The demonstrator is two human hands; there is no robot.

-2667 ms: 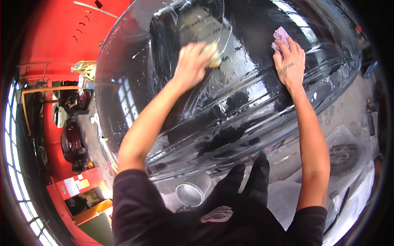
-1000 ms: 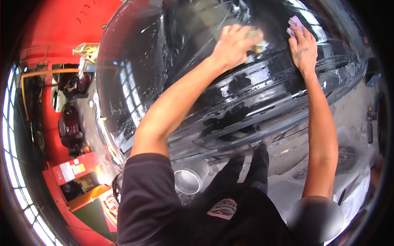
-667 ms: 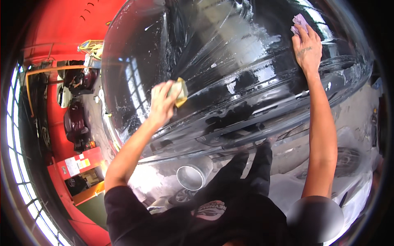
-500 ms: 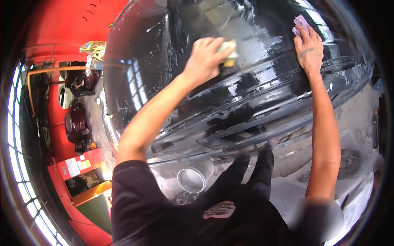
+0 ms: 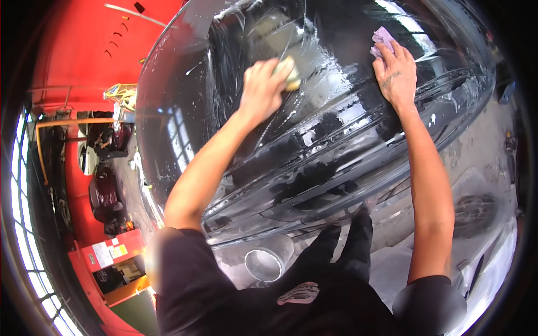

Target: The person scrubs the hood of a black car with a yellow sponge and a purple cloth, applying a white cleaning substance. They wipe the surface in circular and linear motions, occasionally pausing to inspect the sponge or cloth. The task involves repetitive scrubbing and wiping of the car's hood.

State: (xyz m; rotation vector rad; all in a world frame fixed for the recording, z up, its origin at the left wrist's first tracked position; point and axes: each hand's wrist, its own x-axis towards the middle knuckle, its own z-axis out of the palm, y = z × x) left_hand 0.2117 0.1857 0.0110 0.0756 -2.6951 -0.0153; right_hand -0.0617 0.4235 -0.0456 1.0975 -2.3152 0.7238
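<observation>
A glossy black car body panel [image 5: 174, 101] curves across the view, wet and streaked with whitish residue. My left hand [image 5: 260, 92] is closed round a pale sponge-like block [image 5: 288, 70] with a yellow lower edge, pressed to the panel amid the streaks. Farther right, my right hand [image 5: 397, 75] lies on a darker, shinier part of the panel. Its fingers bunch a crumpled light purple cloth [image 5: 383, 39] against the surface. Both arms reach forward over ridges and a lower trim edge that run along the near side of the car.
A grey bucket [image 5: 284, 248] stands on the floor between the car and my body. Plastic sheeting [image 5: 476, 173] covers something at the right, with a wheel showing through. Left are a red wall [image 5: 73, 50], coiled yellow cable [image 5: 120, 94], dark red car parts [image 5: 105, 193] and a red cabinet [image 5: 120, 246].
Both hands now appear farther left over the panel, the sponge block and purple cloth still in them. The view has shifted slightly. More whitish streaks show beside the left hand.
</observation>
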